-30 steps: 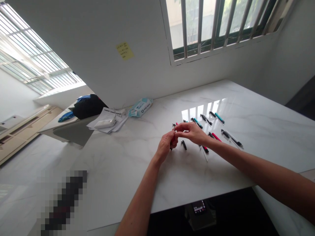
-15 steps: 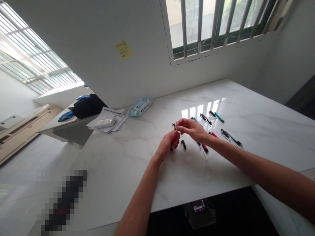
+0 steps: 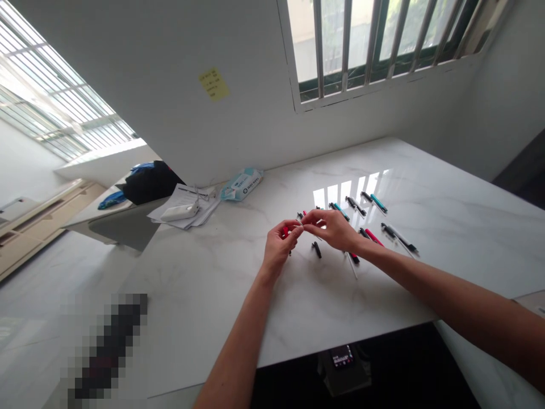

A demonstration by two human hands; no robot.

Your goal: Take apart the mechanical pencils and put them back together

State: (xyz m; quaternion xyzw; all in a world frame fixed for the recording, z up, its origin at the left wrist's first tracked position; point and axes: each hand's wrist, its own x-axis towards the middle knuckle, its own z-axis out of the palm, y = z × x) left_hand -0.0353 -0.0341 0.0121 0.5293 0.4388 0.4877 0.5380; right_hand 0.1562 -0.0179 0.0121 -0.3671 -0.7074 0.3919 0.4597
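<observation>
My left hand (image 3: 277, 245) is closed around a red pen barrel (image 3: 285, 230), mostly hidden by the fingers. The thumb and fingertips of my right hand (image 3: 334, 228) pinch something tiny and pale where they meet my left fingertips; its kind is too small to tell. Just below my right hand lies a short black pen part (image 3: 316, 249). A thin white refill (image 3: 351, 266) rests under my right wrist, beside a red and black pen piece (image 3: 355, 258). Further right are a red barrel (image 3: 374, 237) and a grey-and-black pen (image 3: 400, 237).
Behind my hands lie teal pen pieces (image 3: 378, 203) and a black-and-clear pen (image 3: 356, 205). A wipes pack (image 3: 242, 186) and papers (image 3: 172, 220) with a white device (image 3: 181, 212) lie at the back left. A lit phone (image 3: 342, 357) sits below the table's front edge.
My left hand has shifted slightly left and up, and the red barrel has turned in its grip. My right hand has lowered, its fingertips now level with the left ones.
</observation>
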